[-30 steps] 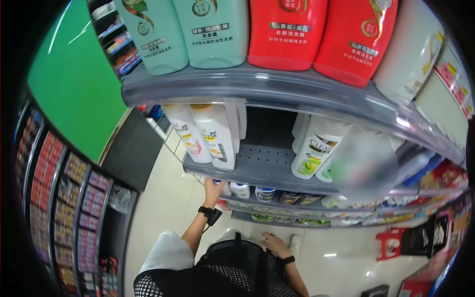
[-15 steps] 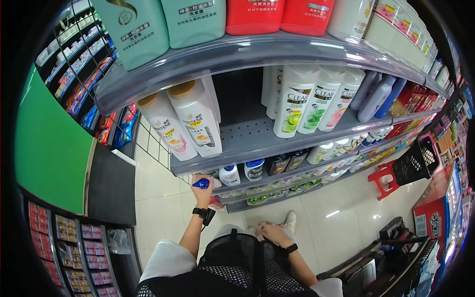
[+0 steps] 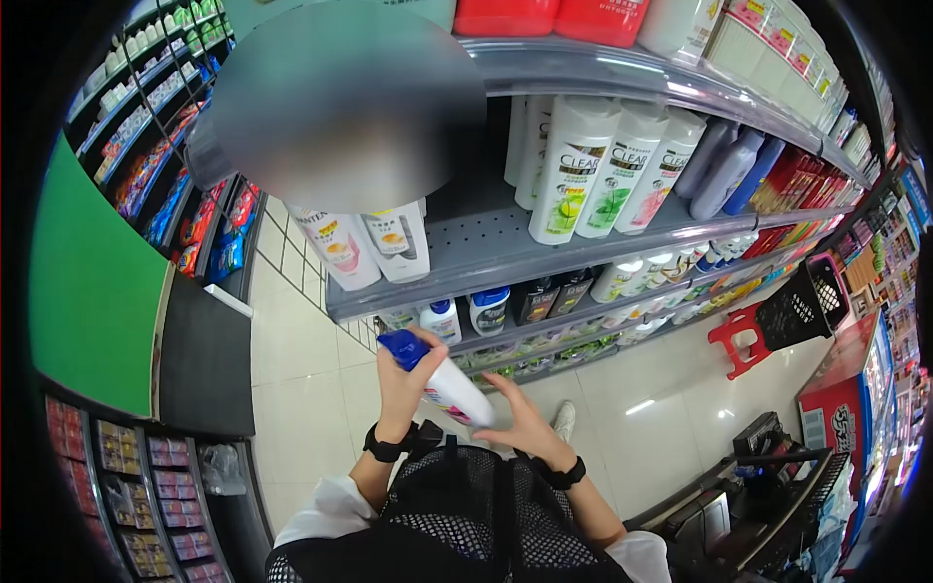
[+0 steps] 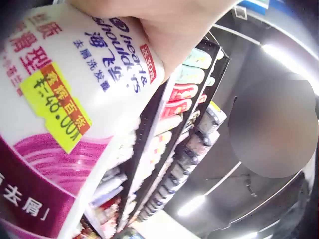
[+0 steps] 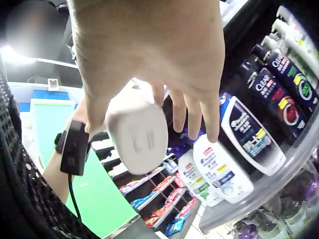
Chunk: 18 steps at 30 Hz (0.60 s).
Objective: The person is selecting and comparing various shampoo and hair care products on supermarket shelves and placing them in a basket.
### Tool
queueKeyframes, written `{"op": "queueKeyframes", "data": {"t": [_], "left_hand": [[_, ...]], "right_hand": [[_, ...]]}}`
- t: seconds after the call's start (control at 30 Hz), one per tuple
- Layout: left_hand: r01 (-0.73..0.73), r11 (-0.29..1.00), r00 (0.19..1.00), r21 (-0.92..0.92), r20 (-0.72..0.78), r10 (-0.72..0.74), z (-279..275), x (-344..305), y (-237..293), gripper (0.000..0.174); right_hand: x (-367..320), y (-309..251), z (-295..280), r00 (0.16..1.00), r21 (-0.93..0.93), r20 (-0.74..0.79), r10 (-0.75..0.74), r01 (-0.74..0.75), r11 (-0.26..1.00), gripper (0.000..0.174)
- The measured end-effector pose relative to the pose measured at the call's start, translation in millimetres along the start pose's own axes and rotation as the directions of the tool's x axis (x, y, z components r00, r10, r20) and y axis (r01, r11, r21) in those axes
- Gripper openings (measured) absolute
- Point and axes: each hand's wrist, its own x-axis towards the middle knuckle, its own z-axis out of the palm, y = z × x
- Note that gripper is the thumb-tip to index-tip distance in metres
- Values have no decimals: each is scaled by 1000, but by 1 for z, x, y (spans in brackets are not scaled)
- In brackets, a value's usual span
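Note:
My left hand point(image 3: 397, 391) grips a white shampoo bottle point(image 3: 457, 391) near its blue cap, in front of the lower shelves. The bottle slants, cap up to the left and base down to the right. In the left wrist view, the Head & Shoulders bottle point(image 4: 102, 122) shows a purple-magenta band and a yellow price sticker. My right hand point(image 3: 533, 429) is beside the base, thumb and fingers spread apart. From the right wrist view, the flat bottle base point(image 5: 139, 142) shows between the thumb and the extended fingers of the right hand point(image 5: 149, 50).
Similar blue-capped bottles point(image 3: 442, 321) stand on the shelf just beyond my left hand. Clear shampoo bottles point(image 3: 573, 175) and Pantene bottles point(image 3: 397, 248) fill parts of the shelf above. A wire rack point(image 3: 292, 255) hangs at the shelf's left end. A red stool point(image 3: 736, 340) stands at right.
My left hand has brought the shampoo bottle out from the lower shelf, back toward my body. My right hand has risen from near my lap to the bottle's base, its fingers spreading.

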Motion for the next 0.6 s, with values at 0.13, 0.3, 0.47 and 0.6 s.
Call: {"op": "queueKeyframes", "data": {"t": [0.13,0.3,0.47,0.6], "left_hand": [[-98,991,963,-87,244,116,13,-12,37,13],[-137,991,832,11,544,109,13,-9,27,19],[532,756,683,-381,721,-117,10,-3,1,73],[405,870,722,-282,683,-114,-2,-16,-39,76]], "right_hand": [[2,-22,13,985,317,121,126,-158,935,78],[-13,-8,15,955,494,251,160,-268,827,73],[-11,-19,12,926,687,340,167,-366,628,66],[2,-52,14,975,708,84,207,-205,676,56]]}}
